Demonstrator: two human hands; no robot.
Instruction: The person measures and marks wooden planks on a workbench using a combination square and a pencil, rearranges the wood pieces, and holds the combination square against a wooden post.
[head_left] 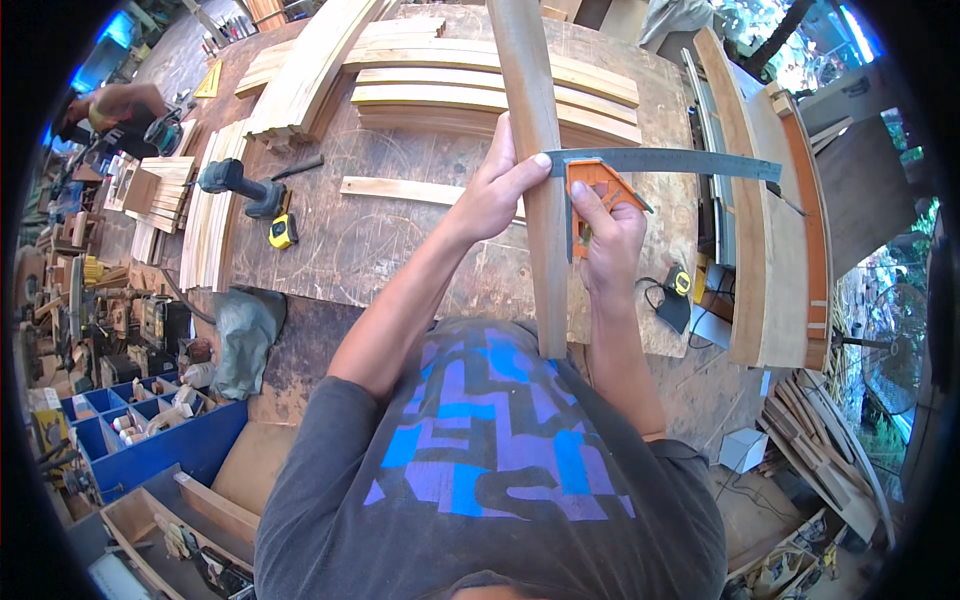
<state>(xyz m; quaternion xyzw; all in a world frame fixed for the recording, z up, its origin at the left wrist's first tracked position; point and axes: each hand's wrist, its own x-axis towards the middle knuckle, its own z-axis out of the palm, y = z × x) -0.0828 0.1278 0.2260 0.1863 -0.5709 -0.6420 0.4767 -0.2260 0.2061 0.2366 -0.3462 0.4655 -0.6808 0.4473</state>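
A long wooden board [527,70] stretches away from my chest over the workbench. My left hand [488,198] is closed around its left edge, and the thumb lies on top beside the end of the steel rule. In my right hand [614,240] is a combination square with an orange head [597,176], gripped with the thumb on the head. The head sits against the board's right side. Its steel rule [680,161] crosses part of the board and sticks out far to the right. My right fingers are partly hidden under the head.
Stacked wood strips [480,95] lie across the workbench [330,240], with a loose strip [400,190] nearer me. At left are a cordless drill [240,188] and yellow tape measure [283,230]; another tape measure [680,280] sits right. A person [120,105] handles a power tool far left.
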